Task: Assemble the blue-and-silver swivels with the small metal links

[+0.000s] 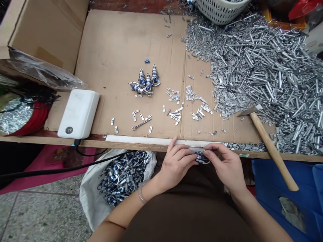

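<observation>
Just over the table's front edge, a small blue-and-silver metal hook fitting point(200, 158) sits between my two hands. My left hand point(175, 164) has its fingers curled round the fitting's left side, with the index finger raised. With thumb and forefinger, my right hand point(225, 164) pinches its right end. A thin silver strip or pin lies along the top between the fingertips; its exact shape is hidden. Similar blue-and-silver fittings point(148, 80) stand and lie grouped on the cardboard sheet point(113, 50). Nearer me are loose small plates with holes point(174, 97) and an eye pin point(141, 124).
A large heap of silver eye pins point(264, 67) covers the right side. A hammer point(274, 151) overhangs the front edge there. At left stand a white power bank point(78, 112) and a cardboard box point(47, 30). Below hangs a white sack point(88, 195) of finished-looking fittings.
</observation>
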The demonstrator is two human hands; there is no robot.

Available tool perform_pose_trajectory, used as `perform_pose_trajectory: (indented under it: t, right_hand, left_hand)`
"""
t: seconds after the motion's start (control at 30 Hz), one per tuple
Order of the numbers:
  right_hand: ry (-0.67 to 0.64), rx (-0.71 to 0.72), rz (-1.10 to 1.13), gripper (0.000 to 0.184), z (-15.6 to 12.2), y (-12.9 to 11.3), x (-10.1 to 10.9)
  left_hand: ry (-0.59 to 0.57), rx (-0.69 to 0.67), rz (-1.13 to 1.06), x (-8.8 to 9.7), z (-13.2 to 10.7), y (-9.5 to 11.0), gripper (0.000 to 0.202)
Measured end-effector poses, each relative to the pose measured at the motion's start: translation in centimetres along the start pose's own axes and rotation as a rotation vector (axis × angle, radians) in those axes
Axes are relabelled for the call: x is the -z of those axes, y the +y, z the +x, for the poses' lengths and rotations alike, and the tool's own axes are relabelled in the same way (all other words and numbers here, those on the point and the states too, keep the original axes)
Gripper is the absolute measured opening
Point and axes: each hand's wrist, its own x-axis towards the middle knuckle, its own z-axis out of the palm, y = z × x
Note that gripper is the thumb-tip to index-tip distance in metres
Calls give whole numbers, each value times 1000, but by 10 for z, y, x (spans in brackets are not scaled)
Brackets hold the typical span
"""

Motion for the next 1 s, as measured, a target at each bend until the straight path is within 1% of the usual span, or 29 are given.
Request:
perform_pose_trajectory:
  t: [0.07, 0.17, 0.27, 0.37, 0.47, 0.5, 0.53, 0.57, 0.63, 0.7, 0.73, 0.8, 0.87, 0.93, 1.0]
  right_hand:
    - [54, 0, -101, 12, -4, -1, -5]
    - [141, 61, -351, 16, -10, 1, -14]
    - [214, 42, -532, 19, -12, 5, -21]
    - [199, 22, -608, 18, -12, 6, -24]
    - [135, 5, -576, 19, -9, 6, -24]
    - [132, 6, -551, 20, -7, 7, -21]
    - [156, 13, -528, 22, -3, 9, -15]
    - [209, 20, -519, 26, 1, 13, -8]
    - [406, 14, -560, 36, 15, 26, 15]
    - [654, -72, -696, 48, 32, 45, 44]
    - [695, -126, -760, 53, 40, 55, 57]
    - [605, -172, -795, 46, 52, 69, 79]
    - [519, -165, -792, 38, 55, 71, 87]
    - [487, -132, -795, 35, 45, 59, 81]
    - [390, -78, -790, 35, 25, 39, 66]
  left_hand:
    - [19, -2, -9, -1, -1, 0, 10]
    - [39, 6, -23, -3, -3, -1, 10]
    - [47, 8, -25, -3, -3, 0, 10]
    - [19, 9, -3, -2, -2, 1, 13]
    - [-24, 13, 29, 0, -1, 2, 13]
    - [-34, 15, 34, 1, 0, 2, 13]
    - [-39, 17, 36, 1, 0, 3, 12]
    - [-42, 19, 37, 2, 1, 3, 12]
    - [-39, 17, 38, 2, 1, 3, 11]
    - [-33, 10, 40, 2, 2, 3, 10]
    - [-31, 9, 43, 2, 2, 3, 10]
    - [-34, 13, 48, 2, 2, 3, 10]
    - [-38, 19, 52, 2, 2, 4, 11]
    - [-36, 20, 41, 2, 2, 4, 10]
    - [-28, 17, 22, 2, 2, 3, 10]
